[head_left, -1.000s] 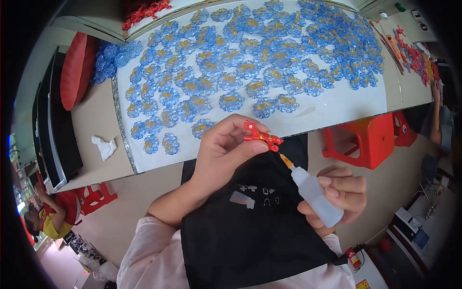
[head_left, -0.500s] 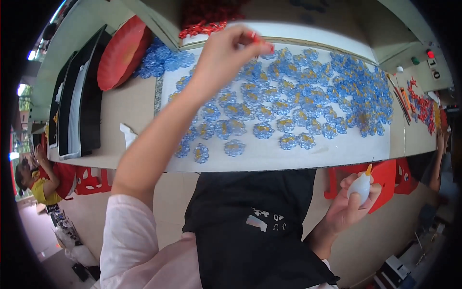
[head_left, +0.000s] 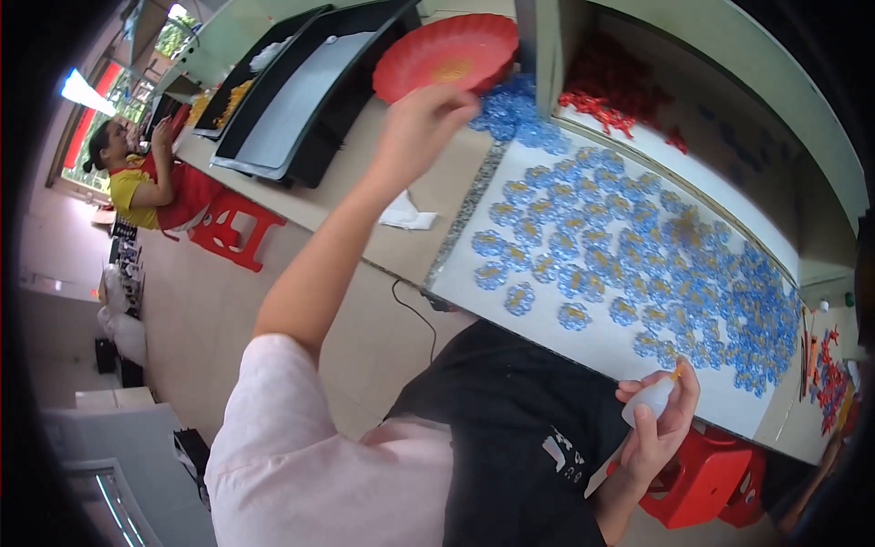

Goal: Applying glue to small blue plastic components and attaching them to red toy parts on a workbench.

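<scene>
- While your left hand (head_left: 428, 123) is stretched far out over the desk (head_left: 447, 196), it hangs just in front of the red scalloped bowl (head_left: 447, 53) and beside the loose heap of blue flower pieces (head_left: 510, 114); its fingers are curled downward, and you cannot tell from this view whether they pinch anything.
- Your right hand (head_left: 661, 428) sits low, close to your body at the near edge of the desk, closed around a small white squeeze bottle (head_left: 649, 399) whose orange nozzle (head_left: 675, 369) points up and towards the board.
- The bottle is held over your black apron (head_left: 510, 438), just short of the white board (head_left: 602, 342), not touching it.
- On that board lie many blue flower pieces (head_left: 629, 246) in rough rows, thin at the near-left end and crowded towards the far right.
- A pile of red pieces (head_left: 606, 91) lies in the tray beyond the board, and more red pieces (head_left: 828, 378) lie at the right end of the desk.
- A crumpled white tissue (head_left: 406, 214) lies on the bare desk below your left forearm.
- Two long dark trays (head_left: 301, 100) sit on the desk to the left of the bowl.
- A red stool (head_left: 702, 483) stands just below your right hand; another red stool (head_left: 232, 228) stands by the desk on the left.
- Another person (head_left: 150, 178) in yellow and red sits at the far left end of the desk.
</scene>
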